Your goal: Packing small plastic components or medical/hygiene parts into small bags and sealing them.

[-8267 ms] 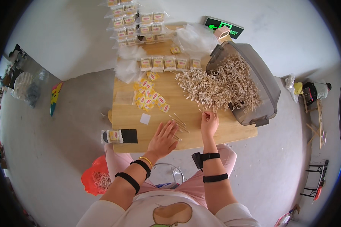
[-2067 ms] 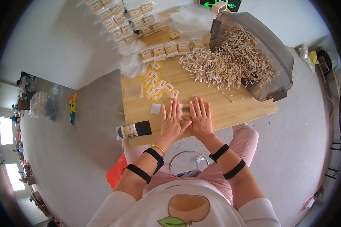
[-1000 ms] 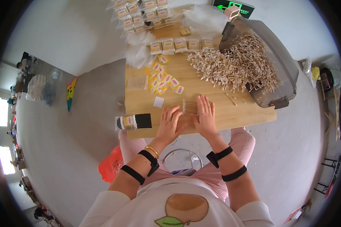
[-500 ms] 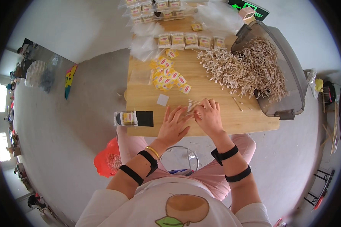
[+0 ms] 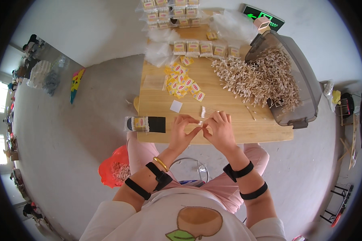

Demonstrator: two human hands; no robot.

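Note:
Near the table's front edge, my left hand (image 5: 182,131) is curled, thumb and forefinger closing on the tips of a few cotton swabs (image 5: 200,123). Facing it, my right hand (image 5: 221,131) pinches at the same swabs, whose far ends its fingers hide. Just beyond lies a small row of cotton swabs (image 5: 208,112), side by side and partly behind the right fingers. A blank white square card (image 5: 175,106) rests beyond my left hand. To its left, a clear bag of swabs with a yellow label (image 5: 140,124) lies on a black piece (image 5: 157,124).
Yellow-and-white label cards (image 5: 185,83) are scattered mid-table. At right, a grey plastic bin (image 5: 309,88) lies tipped, loose swabs (image 5: 265,76) spilling from it. Filled swab packs (image 5: 205,49) line the back beside clear bags (image 5: 159,52). A red bag (image 5: 113,168) sits below, left.
My left hand has gone from flat, spread fingers to a pinch. Both hands have come together slightly nearer me, with a few swabs now between them, apart from the row.

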